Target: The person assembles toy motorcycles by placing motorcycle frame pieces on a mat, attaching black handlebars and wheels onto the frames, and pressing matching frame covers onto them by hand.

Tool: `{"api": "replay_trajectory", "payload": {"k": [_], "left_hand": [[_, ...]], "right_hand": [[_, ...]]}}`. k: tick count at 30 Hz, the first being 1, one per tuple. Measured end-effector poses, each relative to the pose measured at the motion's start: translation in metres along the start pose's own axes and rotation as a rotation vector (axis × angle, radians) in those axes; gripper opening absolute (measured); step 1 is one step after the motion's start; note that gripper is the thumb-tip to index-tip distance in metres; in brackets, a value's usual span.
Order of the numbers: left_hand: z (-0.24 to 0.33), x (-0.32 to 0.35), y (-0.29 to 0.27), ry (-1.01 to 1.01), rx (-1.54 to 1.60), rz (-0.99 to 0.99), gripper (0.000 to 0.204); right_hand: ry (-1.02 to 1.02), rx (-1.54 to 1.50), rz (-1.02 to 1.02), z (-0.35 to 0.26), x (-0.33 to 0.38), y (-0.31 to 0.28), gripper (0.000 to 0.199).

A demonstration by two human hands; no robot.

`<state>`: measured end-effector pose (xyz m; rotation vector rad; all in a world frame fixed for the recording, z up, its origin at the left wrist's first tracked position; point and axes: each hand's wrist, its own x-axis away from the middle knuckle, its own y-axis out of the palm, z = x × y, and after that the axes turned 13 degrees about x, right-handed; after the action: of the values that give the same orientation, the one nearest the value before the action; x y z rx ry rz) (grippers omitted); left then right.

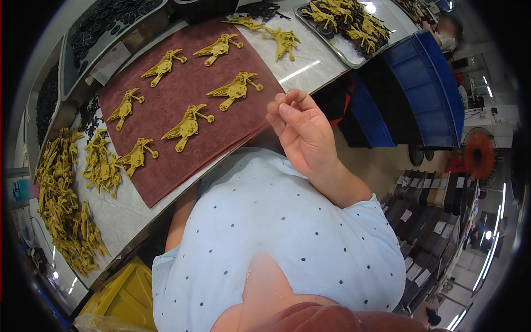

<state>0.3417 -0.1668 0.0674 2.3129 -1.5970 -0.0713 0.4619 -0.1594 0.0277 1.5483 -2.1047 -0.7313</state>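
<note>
My right hand point(303, 130) is raised just off the near right edge of the dark red cloth point(166, 105). Its fingers are curled and the thumb presses toward the fingertips; anything pinched there is too small to make out. My left arm point(178, 218) drops below the table edge, and that hand is hidden. Spread over the cloth lie several flat mustard-yellow moulded parts, each with a pointed end and a small round knob. Nearest to my right hand is one yellow part point(237, 90); another yellow part point(188, 127) lies nearer the cloth's front edge.
A heap of yellow parts point(63, 205) covers the table's left end. Behind stands a bin of black rings point(110, 30). A metal tray point(354, 61) at the far right holds yellow parts with black pieces. Blue crates point(426, 88) stand right of the table, a yellow crate point(124, 296) below it.
</note>
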Motion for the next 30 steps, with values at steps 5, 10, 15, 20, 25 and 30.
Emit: {"api": "replay_trajectory", "payload": {"k": [5,10,15,20,25,30], "left_hand": [[0.012,-0.021,0.023,0.164,0.152,-0.001,0.016],[0.024,-0.04,0.047,0.325,0.293,0.025,0.015],[0.032,-0.066,0.064,0.455,0.44,0.082,0.015],[0.035,-0.097,0.078,0.578,0.582,0.153,0.015],[0.037,-0.124,0.091,0.696,0.751,0.174,0.014],[0.031,-0.143,0.097,0.787,0.954,0.184,0.014]], "right_hand": [[-0.042,-0.075,-0.085,-0.004,-0.005,0.012,0.016],[-0.077,-0.059,-0.113,-0.006,-0.005,0.022,0.018],[-0.135,0.021,-0.086,-0.003,-0.008,0.018,0.024],[-0.064,0.095,-0.066,-0.004,-0.01,0.017,0.028],[-0.145,0.161,-0.076,-0.004,-0.012,-0.002,0.021],[-0.189,0.237,0.017,-0.012,-0.012,-0.032,0.018]]}}
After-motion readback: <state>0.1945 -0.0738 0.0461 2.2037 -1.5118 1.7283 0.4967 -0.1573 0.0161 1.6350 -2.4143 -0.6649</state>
